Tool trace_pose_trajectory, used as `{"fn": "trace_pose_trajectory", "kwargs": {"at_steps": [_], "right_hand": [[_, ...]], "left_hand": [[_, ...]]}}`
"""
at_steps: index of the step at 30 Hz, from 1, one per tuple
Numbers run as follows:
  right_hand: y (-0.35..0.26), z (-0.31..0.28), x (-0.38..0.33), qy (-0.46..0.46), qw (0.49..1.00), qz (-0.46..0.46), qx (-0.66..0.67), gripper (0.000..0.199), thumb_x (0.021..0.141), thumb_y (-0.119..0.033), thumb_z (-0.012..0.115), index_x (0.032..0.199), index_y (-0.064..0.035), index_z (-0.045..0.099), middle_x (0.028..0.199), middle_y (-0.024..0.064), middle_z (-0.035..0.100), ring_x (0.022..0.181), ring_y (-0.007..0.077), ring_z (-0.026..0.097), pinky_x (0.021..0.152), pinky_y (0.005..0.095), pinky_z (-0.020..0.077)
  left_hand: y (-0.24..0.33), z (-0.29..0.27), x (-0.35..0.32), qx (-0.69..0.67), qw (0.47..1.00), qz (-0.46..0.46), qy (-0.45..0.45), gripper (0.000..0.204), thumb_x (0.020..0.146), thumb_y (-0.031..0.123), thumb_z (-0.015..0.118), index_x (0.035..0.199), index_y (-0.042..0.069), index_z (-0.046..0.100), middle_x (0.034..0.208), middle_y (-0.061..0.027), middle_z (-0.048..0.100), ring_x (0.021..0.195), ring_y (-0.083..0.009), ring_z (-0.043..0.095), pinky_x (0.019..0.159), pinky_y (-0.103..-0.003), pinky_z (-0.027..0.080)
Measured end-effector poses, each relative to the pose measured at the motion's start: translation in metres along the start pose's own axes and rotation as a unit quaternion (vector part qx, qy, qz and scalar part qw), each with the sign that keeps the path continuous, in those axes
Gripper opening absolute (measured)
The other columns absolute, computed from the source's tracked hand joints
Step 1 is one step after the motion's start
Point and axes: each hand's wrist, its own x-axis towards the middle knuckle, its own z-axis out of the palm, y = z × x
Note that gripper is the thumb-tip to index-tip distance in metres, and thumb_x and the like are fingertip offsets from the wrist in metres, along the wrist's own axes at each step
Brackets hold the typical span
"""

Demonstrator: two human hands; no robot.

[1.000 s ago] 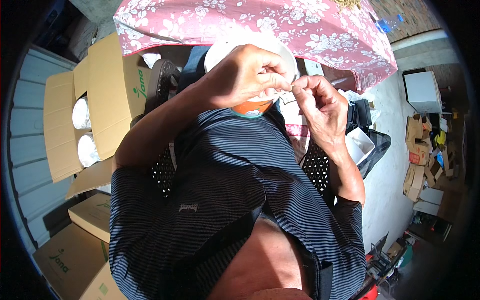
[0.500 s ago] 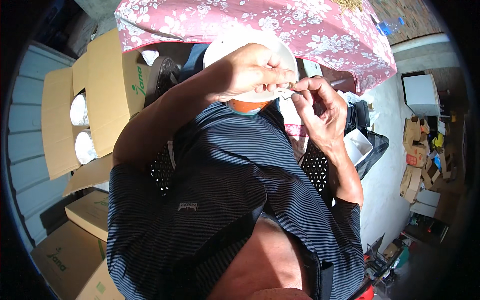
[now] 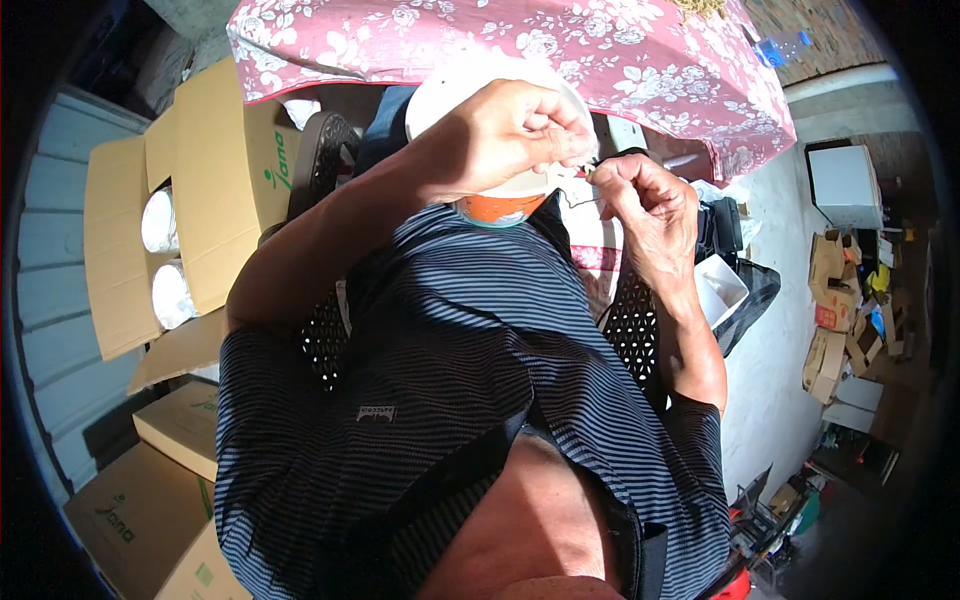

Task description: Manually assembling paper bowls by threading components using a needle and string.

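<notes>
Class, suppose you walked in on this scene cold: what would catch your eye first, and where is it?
First, the two hands meeting at top centre: the left hand and right hand pinch a thin wire over a white bucket with an orange base. Behind lies a pink floral cloth; at left, an open cardboard box holds more white buckets.

Harsh sunlight, hard shadows, sharp focus, fisheye-bent dark rim.

A round white bowl with an orange base [image 3: 500, 200] tilts upright at chest height, perhaps trailing a thin dark wire [image 3: 578, 200]
</notes>
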Motion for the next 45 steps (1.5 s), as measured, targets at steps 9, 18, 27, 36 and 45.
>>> {"fn": "trace_pose_trajectory", "kwargs": {"at_steps": [9,18,27,36,45], "right_hand": [[0.004,-0.023,0.01,-0.019,0.985,0.064,0.16,0.013,0.095,-0.009,0.065,0.091,0.0009,0.073,0.08,0.0007,0.069,0.064,0.0063,0.058,0.059,0.0241,0.0483],[-0.005,-0.026,0.008,-0.057,0.976,0.051,0.206,0.015,0.097,-0.009,0.062,0.093,0.0028,0.071,0.08,0.0023,0.067,0.063,0.0068,0.057,0.058,0.0244,0.0483],[-0.036,-0.022,-0.002,-0.062,0.992,-0.046,-0.098,0.014,0.1,-0.011,0.071,0.105,0.0018,0.072,0.08,-0.0018,0.065,0.066,0.0036,0.051,0.061,0.0233,0.0437],[-0.045,-0.08,-0.001,-0.04,0.971,-0.039,0.234,0.021,0.103,-0.021,0.065,0.098,0.0,0.064,0.065,-0.0056,0.046,0.048,0.0022,0.029,0.043,0.0231,0.0215],[-0.049,-0.085,0.005,0.003,0.928,-0.082,0.362,0.023,0.104,-0.017,0.058,0.113,0.0047,0.058,0.066,-0.004,0.037,0.046,0.0056,0.029,0.041,0.0238,0.0322]], "left_hand": [[0.004,-0.009,-0.006,-0.035,0.998,-0.045,-0.002,0.025,0.099,0.012,0.062,0.117,-0.006,0.067,0.105,-0.0121,0.072,0.1,-0.0155,0.068,0.091,-0.03,0.052],[0.028,0.013,-0.005,0.116,0.993,0.013,0.019,0.022,0.097,0.014,0.073,0.111,-0.002,0.077,0.075,-0.0022,0.072,0.062,-0.0023,0.056,0.055,-0.021,0.042],[0.018,0.003,-0.004,0.216,0.971,0.097,0.039,0.01,0.094,0.009,0.073,0.096,0.0,0.078,0.09,-0.0064,0.071,0.079,-0.0121,0.065,0.073,-0.027,0.052],[0.019,0.013,-0.009,0.304,0.934,0.185,-0.011,0.011,0.09,0.003,0.072,0.097,-0.005,0.074,0.105,-0.0145,0.071,0.085,-0.0283,0.072,0.074,-0.035,0.057],[0.019,0.023,-0.016,0.409,0.899,0.144,0.053,0.009,0.095,0.005,0.068,0.1,0.001,0.073,0.094,-0.0161,0.075,0.083,-0.029,0.075,0.071,-0.038,0.06]]}}
